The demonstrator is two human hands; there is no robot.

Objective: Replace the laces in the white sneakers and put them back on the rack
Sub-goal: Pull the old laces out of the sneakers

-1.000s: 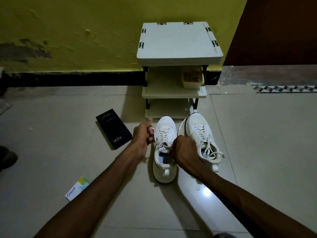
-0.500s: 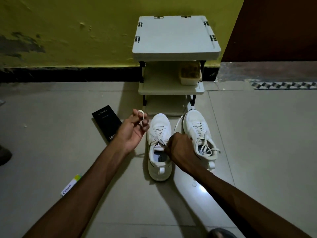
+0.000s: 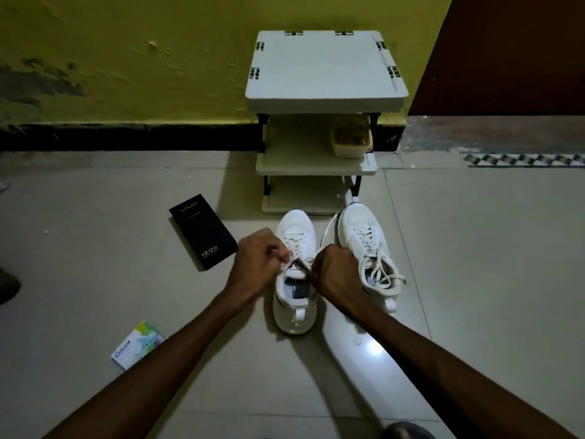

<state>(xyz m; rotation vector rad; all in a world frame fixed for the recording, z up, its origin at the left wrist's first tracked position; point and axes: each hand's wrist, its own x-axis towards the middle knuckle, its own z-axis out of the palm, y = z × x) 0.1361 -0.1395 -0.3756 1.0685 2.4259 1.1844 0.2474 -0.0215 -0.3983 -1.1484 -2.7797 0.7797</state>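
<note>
Two white sneakers stand side by side on the tiled floor in front of a white shoe rack (image 3: 326, 99). The left sneaker (image 3: 296, 315) has its lace (image 3: 296, 243) threaded through the eyelets. My left hand (image 3: 258, 264) pinches one lace end at the left of its tongue. My right hand (image 3: 335, 274) grips the other end at the right, and that lace runs up past the toe toward the rack. The right sneaker (image 3: 368, 245) is laced with a tied bow.
A black phone box (image 3: 202, 231) lies on the floor left of the sneakers. A small colourful packet (image 3: 137, 345) lies nearer to me on the left. A lidded container (image 3: 351, 141) sits on the rack's middle shelf. A yellow wall stands behind.
My left hand came back down from the raised position to the left sneaker's tongue, still holding the lace end. My right hand stayed at the sneaker's tongue.
</note>
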